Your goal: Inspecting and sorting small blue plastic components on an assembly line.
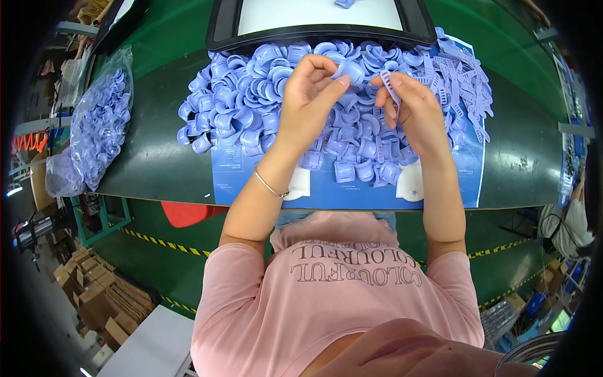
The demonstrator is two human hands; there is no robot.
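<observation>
Above the near part of the pile, my left hand [308, 94] pinches a curved lavender-blue plastic piece [350, 71] between thumb and fingertips. Just to its right, my right hand [417, 107] grips a slotted lavender strap [389, 88], which stands nearly upright between thumb and fingers. A small gap separates the two parts. Around and beneath both hands lies a heap of the same curved pieces [264, 75]. To the right of my right hand, a heap of loose slotted straps [465, 78] spreads over the table.
A black-rimmed tray [221, 28] with a white bottom stands behind the heap; one lavender piece [344, 3] lies in it. A clear bag [103, 122] full of similar pieces sits at the left. A blue printed sheet [251, 185] covers part of the dark green table [166, 147].
</observation>
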